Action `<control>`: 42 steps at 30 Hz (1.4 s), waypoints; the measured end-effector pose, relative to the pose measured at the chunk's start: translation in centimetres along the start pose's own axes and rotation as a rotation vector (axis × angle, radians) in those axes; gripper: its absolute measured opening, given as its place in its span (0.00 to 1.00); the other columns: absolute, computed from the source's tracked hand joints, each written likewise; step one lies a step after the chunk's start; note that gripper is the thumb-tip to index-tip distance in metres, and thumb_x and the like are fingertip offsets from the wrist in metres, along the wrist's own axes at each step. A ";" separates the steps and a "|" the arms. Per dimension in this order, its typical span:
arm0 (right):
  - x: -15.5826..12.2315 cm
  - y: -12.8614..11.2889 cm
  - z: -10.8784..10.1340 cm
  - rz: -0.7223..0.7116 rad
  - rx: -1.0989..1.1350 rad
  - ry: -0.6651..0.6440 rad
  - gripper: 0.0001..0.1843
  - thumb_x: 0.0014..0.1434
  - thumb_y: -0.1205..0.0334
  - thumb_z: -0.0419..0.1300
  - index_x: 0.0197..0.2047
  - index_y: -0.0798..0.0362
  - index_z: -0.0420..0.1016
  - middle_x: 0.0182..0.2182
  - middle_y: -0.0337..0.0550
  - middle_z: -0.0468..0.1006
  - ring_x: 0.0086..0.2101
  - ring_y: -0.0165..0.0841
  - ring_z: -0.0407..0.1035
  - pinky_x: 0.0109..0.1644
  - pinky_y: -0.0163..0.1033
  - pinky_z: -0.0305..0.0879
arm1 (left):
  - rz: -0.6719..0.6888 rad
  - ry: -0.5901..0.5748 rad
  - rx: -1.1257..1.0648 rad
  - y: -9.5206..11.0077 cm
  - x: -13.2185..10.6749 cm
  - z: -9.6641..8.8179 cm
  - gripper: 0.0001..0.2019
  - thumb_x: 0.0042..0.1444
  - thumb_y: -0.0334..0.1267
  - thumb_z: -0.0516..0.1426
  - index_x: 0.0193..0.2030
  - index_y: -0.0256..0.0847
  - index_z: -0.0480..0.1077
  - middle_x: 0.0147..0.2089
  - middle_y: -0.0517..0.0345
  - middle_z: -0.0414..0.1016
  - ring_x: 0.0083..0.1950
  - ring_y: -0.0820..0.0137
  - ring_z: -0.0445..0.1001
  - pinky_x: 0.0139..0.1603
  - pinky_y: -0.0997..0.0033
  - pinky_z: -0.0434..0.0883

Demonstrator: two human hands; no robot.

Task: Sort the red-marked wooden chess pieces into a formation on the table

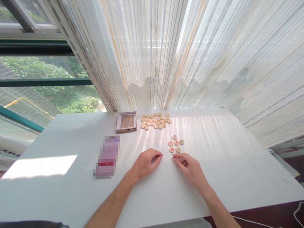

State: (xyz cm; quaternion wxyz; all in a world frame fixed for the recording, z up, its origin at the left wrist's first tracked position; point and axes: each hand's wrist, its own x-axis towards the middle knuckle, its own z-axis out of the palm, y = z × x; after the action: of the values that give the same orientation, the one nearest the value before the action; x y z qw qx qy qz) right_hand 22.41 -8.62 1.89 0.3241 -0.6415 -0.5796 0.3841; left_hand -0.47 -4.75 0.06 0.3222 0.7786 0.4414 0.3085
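Both my hands rest on the white table (244, 177), a small gap between their fingertips. My left hand (147, 163) is closed, its fingers curled and the thumb close to the index finger; nothing shows in it. My right hand (188, 165) is also closed, thumb and index finger pinched together; whether a small thing is between them is hidden. Just beyond its fingertips several round wooden Chinese chess pieces (176, 142) lie face up in a loose cluster, with red and dark characters. The nearest is a red-marked piece (171, 150).
Farther back lies a larger group of Chinese chess pieces (153, 124), mostly without visible characters. To their left is a shallow open box (118, 121). A blurred purple object (108, 153) lies left of my left hand. Striped curtains (150, 54) hang behind the table beside a window.
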 end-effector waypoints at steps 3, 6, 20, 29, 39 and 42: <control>0.2 0.2 0.7 -0.034 -0.039 0.061 0.13 0.63 0.50 0.59 0.43 0.48 0.79 0.32 0.42 0.79 0.29 0.35 0.71 0.35 0.40 0.70 | 0.003 -0.005 -0.006 0.0 0.0 0.0 0.08 0.63 0.34 0.56 0.45 0.46 0.75 0.40 0.59 0.79 0.39 0.69 0.76 0.43 0.69 0.72; 0.4 0.6 1.5 -0.110 -0.096 0.129 0.11 0.64 0.52 0.59 0.43 0.48 0.78 0.35 0.41 0.79 0.28 0.33 0.70 0.35 0.40 0.70 | -0.002 -0.006 -0.008 0.0 0.0 -0.1 0.08 0.63 0.34 0.56 0.45 0.46 0.75 0.41 0.58 0.79 0.39 0.69 0.76 0.43 0.69 0.72; -0.1 1.6 1.9 -0.303 -0.205 0.174 0.05 0.64 0.58 0.59 0.42 0.48 0.75 0.41 0.42 0.75 0.25 0.29 0.67 0.33 0.38 0.68 | -0.004 -0.021 -0.012 0.0 0.1 -0.1 0.08 0.63 0.34 0.56 0.46 0.46 0.75 0.41 0.59 0.79 0.40 0.69 0.76 0.44 0.69 0.72; -0.3 2.0 2.5 -0.329 -0.230 0.239 0.04 0.64 0.60 0.58 0.41 0.48 0.74 0.37 0.40 0.74 0.27 0.30 0.66 0.35 0.38 0.69 | -0.011 -0.016 -0.018 0.0 0.1 -0.2 0.08 0.64 0.35 0.55 0.46 0.46 0.75 0.41 0.57 0.79 0.40 0.68 0.76 0.44 0.68 0.73; -0.7 1.1 1.9 -0.304 -0.165 0.229 0.09 0.65 0.55 0.57 0.42 0.48 0.75 0.41 0.46 0.76 0.26 0.32 0.68 0.31 0.40 0.70 | -0.019 -0.011 -0.022 0.1 0.1 -0.2 0.08 0.64 0.37 0.55 0.45 0.46 0.75 0.41 0.57 0.79 0.41 0.67 0.77 0.44 0.68 0.73; -1.1 0.7 1.4 -0.292 -0.121 0.204 0.10 0.66 0.54 0.57 0.42 0.48 0.75 0.41 0.48 0.76 0.27 0.33 0.70 0.29 0.40 0.71 | -0.020 -0.014 -0.018 0.2 0.1 -0.3 0.08 0.64 0.36 0.55 0.45 0.45 0.75 0.41 0.57 0.79 0.41 0.67 0.77 0.44 0.68 0.73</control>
State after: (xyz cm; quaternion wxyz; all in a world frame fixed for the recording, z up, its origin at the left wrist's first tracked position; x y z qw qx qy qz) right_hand 21.55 -9.85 0.71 0.3945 -0.6045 -0.6526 0.2303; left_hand -0.56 -4.70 0.37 0.3353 0.7733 0.4440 0.3040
